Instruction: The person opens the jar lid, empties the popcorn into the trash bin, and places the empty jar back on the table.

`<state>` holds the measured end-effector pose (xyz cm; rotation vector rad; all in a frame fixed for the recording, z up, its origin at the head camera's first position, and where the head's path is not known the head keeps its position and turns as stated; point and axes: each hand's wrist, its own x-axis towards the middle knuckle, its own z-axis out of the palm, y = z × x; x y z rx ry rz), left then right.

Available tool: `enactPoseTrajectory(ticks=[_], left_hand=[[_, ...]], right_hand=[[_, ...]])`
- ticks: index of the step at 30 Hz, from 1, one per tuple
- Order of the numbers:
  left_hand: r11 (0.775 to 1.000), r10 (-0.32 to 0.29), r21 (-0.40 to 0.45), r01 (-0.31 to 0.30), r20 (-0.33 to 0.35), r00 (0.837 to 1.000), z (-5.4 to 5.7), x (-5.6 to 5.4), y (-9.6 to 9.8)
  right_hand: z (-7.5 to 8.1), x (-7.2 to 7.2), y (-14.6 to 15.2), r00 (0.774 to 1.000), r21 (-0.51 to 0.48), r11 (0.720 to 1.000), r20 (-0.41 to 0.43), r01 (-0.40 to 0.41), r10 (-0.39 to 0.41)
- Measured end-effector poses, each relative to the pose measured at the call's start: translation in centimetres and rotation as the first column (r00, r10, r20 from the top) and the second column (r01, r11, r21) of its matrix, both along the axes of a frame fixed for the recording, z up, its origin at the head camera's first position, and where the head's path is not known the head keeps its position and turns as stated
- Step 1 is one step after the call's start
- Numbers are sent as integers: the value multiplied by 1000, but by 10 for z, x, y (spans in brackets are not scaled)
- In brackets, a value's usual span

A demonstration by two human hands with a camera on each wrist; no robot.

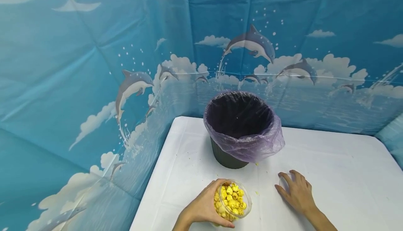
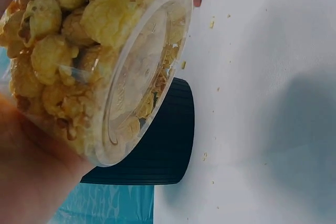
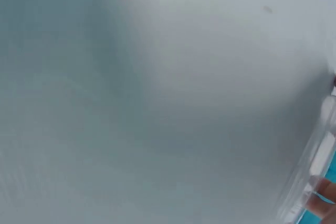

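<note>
My left hand [image 1: 203,204] grips a clear plastic jar [image 1: 248,204] from its left side, thumb and fingers spread round the wall. Yellow popcorn [image 1: 232,197] fills the jar, and its mouth shows no lid on it. In the left wrist view, the jar's base [image 2: 139,85] hangs tilted above the table. To the right, my right hand [image 1: 297,194] holds a clear plastic lid [image 1: 284,181] between thumb and fingers, low over the tabletop. Part of that lid [image 3: 314,166] and some fingertips [image 3: 321,207] show at the right edge of the right wrist view.
Behind the hands stands a dark bin [image 1: 228,157] lined with a purple plastic bag [image 1: 261,145]. Small yellow crumbs dot the white table [image 1: 340,175]. A blue dolphin-print curtain [image 1: 104,66] closes off the left and back sides.
</note>
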<state>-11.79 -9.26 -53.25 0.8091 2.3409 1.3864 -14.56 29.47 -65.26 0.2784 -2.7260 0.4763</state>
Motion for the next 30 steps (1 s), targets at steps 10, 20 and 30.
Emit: enactPoseTrajectory(ticks=[10,20,30], left_hand=[[1000,7,5,-7,26,1000,-2,-1,-1],[1000,20,10,-21,36,999,-4,1,-7],[999,33,6,-34,69,997,-10,6,-11]], right_hand=[[12,-4,0,994,12,1000,107,11,-12],[81,-28,17,948,-5,997,310,-79,77],[225,-92,21,921,-88,984,348,-156,178]])
